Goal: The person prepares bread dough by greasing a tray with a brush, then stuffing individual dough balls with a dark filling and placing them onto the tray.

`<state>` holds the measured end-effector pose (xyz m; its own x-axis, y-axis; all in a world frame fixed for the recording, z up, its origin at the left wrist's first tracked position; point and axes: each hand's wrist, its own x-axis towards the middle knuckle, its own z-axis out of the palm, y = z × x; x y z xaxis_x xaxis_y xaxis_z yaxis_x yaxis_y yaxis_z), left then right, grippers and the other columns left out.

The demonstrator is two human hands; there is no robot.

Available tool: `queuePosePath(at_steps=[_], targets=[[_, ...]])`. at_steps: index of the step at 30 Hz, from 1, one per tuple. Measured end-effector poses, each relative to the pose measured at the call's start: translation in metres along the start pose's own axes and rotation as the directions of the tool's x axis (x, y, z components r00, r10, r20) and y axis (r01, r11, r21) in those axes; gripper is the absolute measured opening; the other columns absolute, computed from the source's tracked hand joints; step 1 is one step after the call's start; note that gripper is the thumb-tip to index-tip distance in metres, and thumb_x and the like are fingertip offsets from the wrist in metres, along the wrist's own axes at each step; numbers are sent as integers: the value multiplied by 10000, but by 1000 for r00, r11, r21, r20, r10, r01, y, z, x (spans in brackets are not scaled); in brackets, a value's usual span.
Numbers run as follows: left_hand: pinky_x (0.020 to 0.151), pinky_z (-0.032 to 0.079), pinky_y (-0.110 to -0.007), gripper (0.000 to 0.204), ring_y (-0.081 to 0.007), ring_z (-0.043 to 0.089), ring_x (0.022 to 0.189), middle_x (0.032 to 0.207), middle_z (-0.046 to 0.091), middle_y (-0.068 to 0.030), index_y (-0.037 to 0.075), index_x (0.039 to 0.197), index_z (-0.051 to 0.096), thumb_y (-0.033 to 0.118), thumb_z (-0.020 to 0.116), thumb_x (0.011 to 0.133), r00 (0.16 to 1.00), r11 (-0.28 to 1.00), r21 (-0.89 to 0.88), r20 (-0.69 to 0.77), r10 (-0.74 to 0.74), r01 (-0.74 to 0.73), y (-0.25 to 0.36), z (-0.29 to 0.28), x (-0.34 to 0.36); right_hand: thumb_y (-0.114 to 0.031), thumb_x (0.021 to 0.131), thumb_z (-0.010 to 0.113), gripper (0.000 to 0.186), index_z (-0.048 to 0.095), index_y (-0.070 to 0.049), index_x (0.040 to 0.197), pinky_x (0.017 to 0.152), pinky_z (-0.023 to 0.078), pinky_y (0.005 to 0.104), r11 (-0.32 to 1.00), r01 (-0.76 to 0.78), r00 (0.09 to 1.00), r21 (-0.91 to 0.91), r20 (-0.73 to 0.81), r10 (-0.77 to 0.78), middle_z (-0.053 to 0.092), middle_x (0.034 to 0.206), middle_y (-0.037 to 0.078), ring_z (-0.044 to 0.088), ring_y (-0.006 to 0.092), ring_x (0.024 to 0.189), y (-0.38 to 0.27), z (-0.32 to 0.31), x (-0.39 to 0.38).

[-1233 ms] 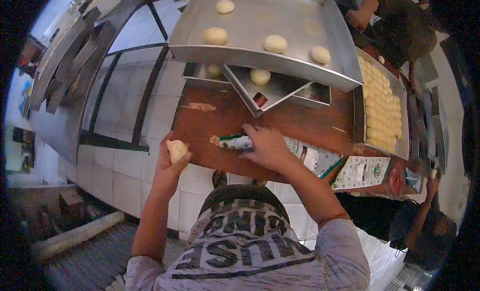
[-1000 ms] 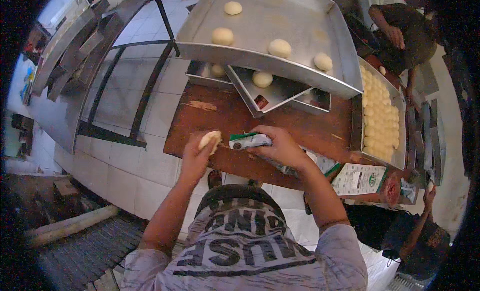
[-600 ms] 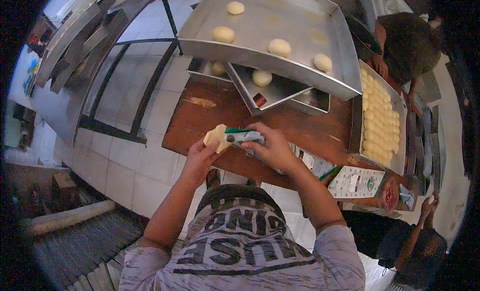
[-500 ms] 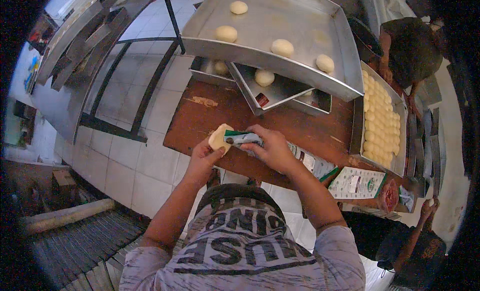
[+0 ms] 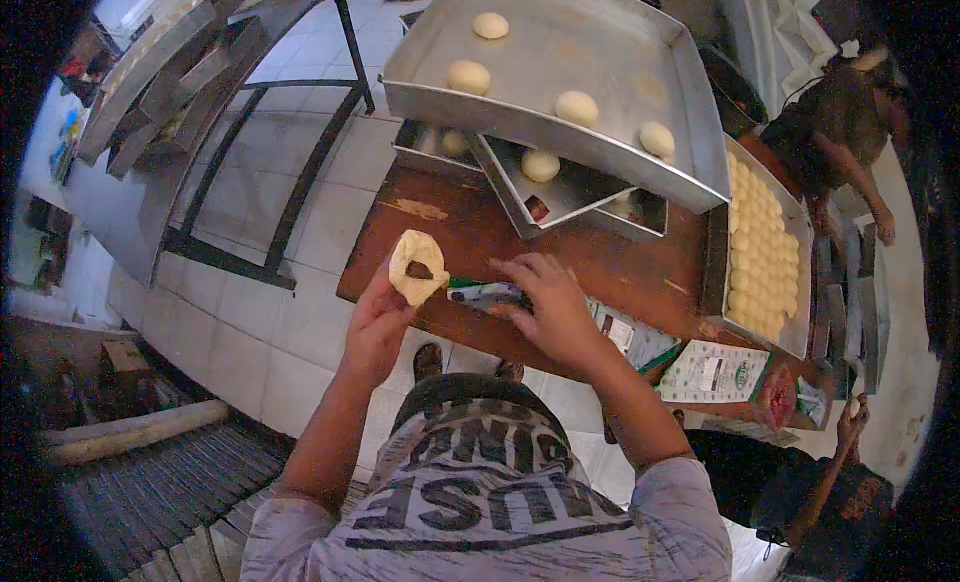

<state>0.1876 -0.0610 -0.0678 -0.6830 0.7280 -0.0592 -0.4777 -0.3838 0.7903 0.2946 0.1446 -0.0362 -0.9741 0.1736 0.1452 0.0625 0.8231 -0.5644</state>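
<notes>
My left hand (image 5: 372, 332) holds up a flattened piece of dough (image 5: 420, 250), cupped in the fingers near the table's front edge. A dark dab of filling (image 5: 418, 271) sits in the middle of it. My right hand (image 5: 556, 307) hovers or rests over a filling bag (image 5: 478, 291) with a green tip end, its fingers spread apart. That bag lies on the brown table (image 5: 400, 222), its middle hidden behind the hand. Whether the fingertips touch the bag, I cannot tell.
Ahead, a large metal tray (image 5: 560, 42) with several dough balls (image 5: 577, 108) rests on smaller pans (image 5: 540, 200). A tray of packed dough balls (image 5: 765, 247) stands at right. A printed packet (image 5: 715, 372) lies near the right front. Two co-workers (image 5: 835, 122) are at the right.
My left hand has turned the dough upward, and dark filling now shows on it. The right hand's fingers have opened off the bag, which has dropped to the table.
</notes>
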Motion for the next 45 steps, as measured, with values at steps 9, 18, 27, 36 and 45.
queuePosePath(at_steps=[9,18,27,36,45], targets=[[1053,282,-343,562,-210,395,1256,1382,395,-142,12,1417,239,25,454,898,976,605,772,213,42,-194,11,78,-11,-259,704,711,448,627,-111,1118,838,410,398,935,223,947,275,-290,-140,593,984,79,513,267,955,-19,-36,-6],[805,438,-258,244,-121,554,917,990,575,-73,59,981,531,265,401,975,953,946,-121,11,-302,301,2,108,33,-130,734,689,236,688,-111,969,766,399,336,914,297,829,-276,-400,-390,548,947,48,480,233,888,-29,-40,-38],[792,441,-271,345,-124,565,887,973,596,-74,53,1040,560,359,418,970,974,602,780,227,-17,-171,-11,122,23,-153,743,693,196,681,-105,933,802,387,342,853,16,904,521,-373,211,532,952,70,474,244,940,-6,-48,-42],[802,438,-263,432,-102,556,879,931,598,-46,17,1010,578,409,400,967,983,772,625,43,-181,115,-1,127,19,-131,761,674,175,681,-97,933,838,390,340,945,113,932,308,-364,7,545,988,75,485,227,947,-13,-54,-43],[868,422,-289,623,-161,569,921,1008,612,-101,0,1065,600,528,289,955,851,705,611,97,-517,359,19,105,36,-148,717,687,251,663,-108,964,801,434,382,971,226,909,-84,-340,-241,597,981,78,548,265,923,-33,-61,-46]])
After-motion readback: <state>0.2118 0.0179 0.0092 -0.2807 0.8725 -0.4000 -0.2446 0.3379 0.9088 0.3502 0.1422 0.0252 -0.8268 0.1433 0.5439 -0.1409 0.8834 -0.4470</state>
